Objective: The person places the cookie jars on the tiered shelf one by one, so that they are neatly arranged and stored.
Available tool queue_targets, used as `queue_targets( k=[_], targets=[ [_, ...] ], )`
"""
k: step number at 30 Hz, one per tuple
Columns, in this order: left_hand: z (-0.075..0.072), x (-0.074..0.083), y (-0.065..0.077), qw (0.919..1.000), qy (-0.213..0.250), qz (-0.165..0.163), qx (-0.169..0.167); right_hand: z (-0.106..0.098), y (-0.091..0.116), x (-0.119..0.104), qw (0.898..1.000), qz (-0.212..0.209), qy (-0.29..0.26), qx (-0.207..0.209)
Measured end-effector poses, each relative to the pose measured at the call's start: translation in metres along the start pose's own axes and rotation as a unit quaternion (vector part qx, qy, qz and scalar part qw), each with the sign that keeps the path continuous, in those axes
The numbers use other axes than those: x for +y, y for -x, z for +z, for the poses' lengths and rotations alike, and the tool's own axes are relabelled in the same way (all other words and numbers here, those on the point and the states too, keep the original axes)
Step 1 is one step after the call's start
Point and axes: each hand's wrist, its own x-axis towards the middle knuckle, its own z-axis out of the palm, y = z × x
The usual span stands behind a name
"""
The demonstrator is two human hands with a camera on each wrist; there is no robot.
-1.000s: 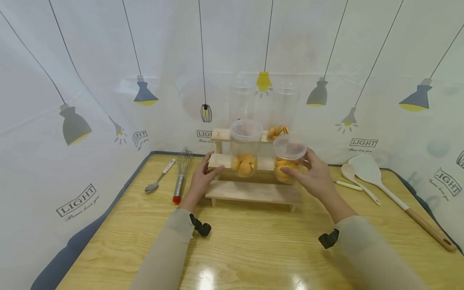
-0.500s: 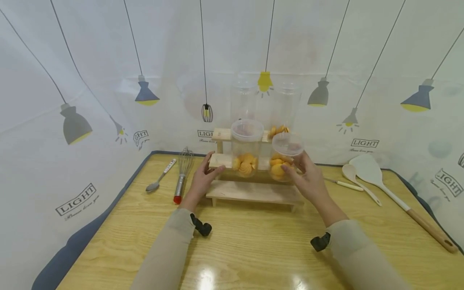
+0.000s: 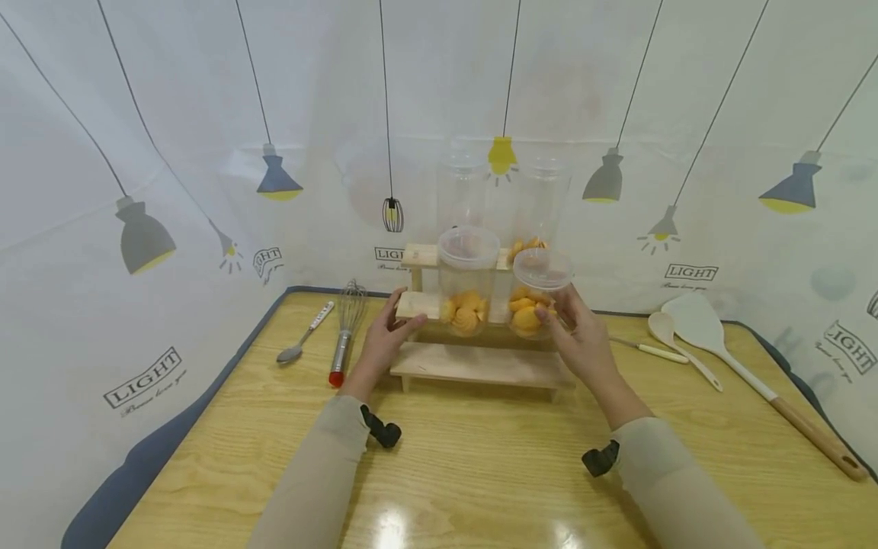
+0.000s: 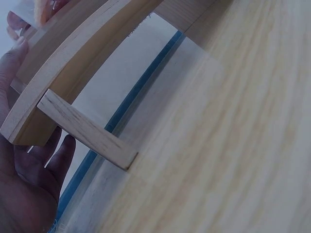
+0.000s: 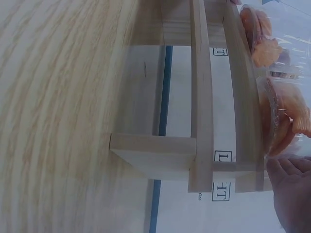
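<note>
A three-tier wooden stand (image 3: 480, 363) stands on the table. My left hand (image 3: 386, 337) grips the left end of its middle shelf; in the left wrist view the thumb is above the shelf and other fingers below. My right hand (image 3: 584, 345) holds a clear lidded jar of orange cookies (image 3: 542, 274) at the right of the middle shelf, upright, thumb in front. In the right wrist view this jar (image 5: 291, 114) appears at the shelf's edge; full contact is hard to tell. Left of it, a similar cookie jar (image 3: 468, 274) stands on the same shelf.
Two taller clear jars stand on the top shelf (image 3: 420, 255), the right one with cookies. Left of the stand lie a whisk (image 3: 343, 335) and a spoon (image 3: 305, 333). On the right lie a thin cream-handled tool (image 3: 661, 353), a pale spoon (image 3: 679, 347) and a large spatula (image 3: 754, 374).
My right hand has moved left with the jar, bringing it from the stand's right end closer to the other jar. The left hand stays on the shelf end.
</note>
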Motion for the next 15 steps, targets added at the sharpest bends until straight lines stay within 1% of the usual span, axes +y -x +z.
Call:
queue_targets(
  k=[5, 11, 13, 15],
  targets=[
    [0.0, 0.001, -0.001, 1.0, -0.001, -0.002, 0.004, -0.002, 0.003, -0.026, 1.0, 0.005, -0.004, 0.003],
    [0.0, 0.001, 0.0, 1.0, -0.002, -0.001, 0.002, -0.001, 0.005, -0.025, 1.0, 0.013, -0.001, 0.008],
    [0.0, 0.0, 0.0, 1.0, -0.003, 0.001, 0.001, -0.003, 0.007, -0.032, 1.0, 0.019, -0.002, 0.005],
    [0.0, -0.001, 0.0, 1.0, -0.005, 0.0, 0.003, -0.004, 0.008, -0.033, 1.0, 0.027, -0.007, 0.0]
  ],
)
